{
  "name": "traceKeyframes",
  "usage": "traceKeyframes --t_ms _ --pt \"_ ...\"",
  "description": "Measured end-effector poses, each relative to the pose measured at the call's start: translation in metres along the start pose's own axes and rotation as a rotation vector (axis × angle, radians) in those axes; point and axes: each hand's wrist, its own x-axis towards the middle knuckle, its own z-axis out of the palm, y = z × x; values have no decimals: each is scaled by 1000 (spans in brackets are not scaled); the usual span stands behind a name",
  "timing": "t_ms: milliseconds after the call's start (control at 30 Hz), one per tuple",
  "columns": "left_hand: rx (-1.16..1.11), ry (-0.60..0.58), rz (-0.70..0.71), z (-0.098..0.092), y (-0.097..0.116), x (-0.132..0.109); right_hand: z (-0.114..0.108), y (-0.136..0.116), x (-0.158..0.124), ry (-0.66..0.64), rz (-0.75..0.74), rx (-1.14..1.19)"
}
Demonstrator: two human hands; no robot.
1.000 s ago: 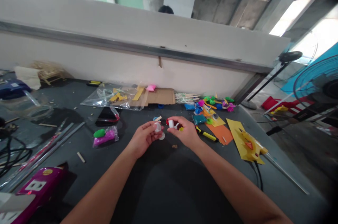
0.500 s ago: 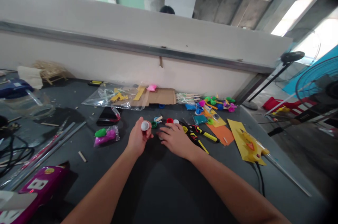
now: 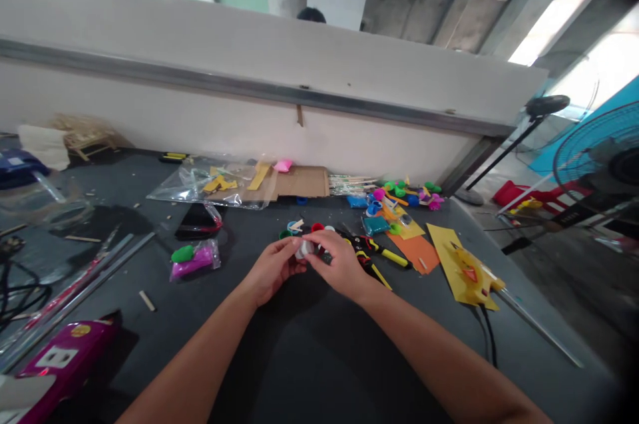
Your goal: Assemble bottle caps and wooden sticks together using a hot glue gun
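Observation:
My left hand (image 3: 273, 271) and my right hand (image 3: 340, 264) meet above the dark grey work table, with a small white plastic cap (image 3: 304, 249) held between their fingers. A red bottle cap (image 3: 317, 227) lies just beyond my right fingers. A green bottle cap (image 3: 285, 234) sits beyond my left hand. Near my right hand lies a tool with black and yellow handles (image 3: 366, 254). Part of the white cap is hidden by my fingers.
A clear plastic bag (image 3: 212, 186) and flattened cardboard (image 3: 302, 182) lie along the wall. Colourful craft pieces (image 3: 404, 198) and orange and yellow card sheets (image 3: 456, 264) lie to the right. A bag of purple and green clay (image 3: 192, 263) lies left, and a standing fan (image 3: 602, 164) stands beyond the table.
My hands have come together. The white cap, held by my left hand alone before, now sits between both hands, and my right hand has lifted from the table.

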Motion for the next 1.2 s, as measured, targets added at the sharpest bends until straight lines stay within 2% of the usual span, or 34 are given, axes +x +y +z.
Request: traceKeyframes --t_ms 200,733,1033,1200 --pt "-8 -56 -5 -6 -1 2 3 -2 -1 3 4 -20" --pt "-32 -54 -61 -6 2 0 -1 -8 1 -38 -20 -28" --pt "-42 -38 -53 -5 -3 1 -3 -5 3 -111 -26 -63" --pt "-107 -76 -38 -2 -3 0 -4 -2 2 -19 -48 -67"
